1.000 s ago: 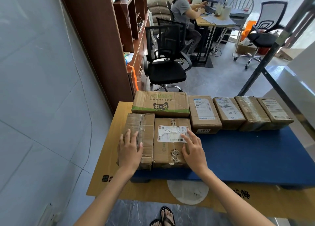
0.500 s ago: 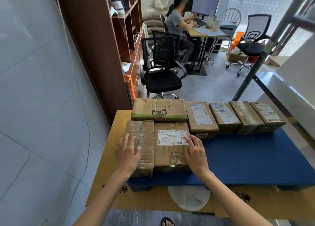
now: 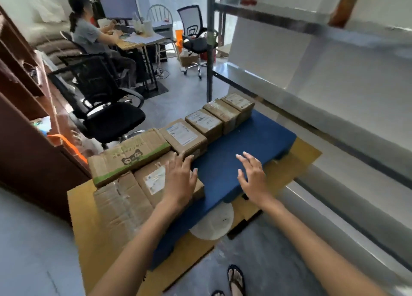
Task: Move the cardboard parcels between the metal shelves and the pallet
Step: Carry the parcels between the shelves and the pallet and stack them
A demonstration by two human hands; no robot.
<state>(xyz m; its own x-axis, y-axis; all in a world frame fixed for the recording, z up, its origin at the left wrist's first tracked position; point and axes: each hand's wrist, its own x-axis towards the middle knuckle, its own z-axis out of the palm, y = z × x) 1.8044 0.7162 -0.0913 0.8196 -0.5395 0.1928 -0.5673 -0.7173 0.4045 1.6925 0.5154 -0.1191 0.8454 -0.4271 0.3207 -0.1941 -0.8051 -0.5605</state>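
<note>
Several cardboard parcels sit on a blue pallet (image 3: 247, 144). A row runs along its far edge: a flat box with a green stripe (image 3: 129, 155), a labelled box (image 3: 185, 137), and smaller boxes (image 3: 205, 122) beyond. Two parcels lie at the near left: a taped one (image 3: 120, 197) and a labelled one (image 3: 153, 179). My left hand (image 3: 180, 179) is above the labelled near parcel with fingers spread, holding nothing. My right hand (image 3: 253, 173) hovers open over bare blue pallet. The metal shelves (image 3: 312, 28) stand on the right.
Brown cardboard sheet (image 3: 89, 217) lies under the pallet. A black office chair (image 3: 104, 99) and a wooden cabinet (image 3: 26, 121) stand left. A person (image 3: 93, 36) sits at a desk at the back. My sandalled foot (image 3: 236, 280) shows below.
Both hands have let go of the two near parcels and shifted right. My view has swung right toward the metal shelves.
</note>
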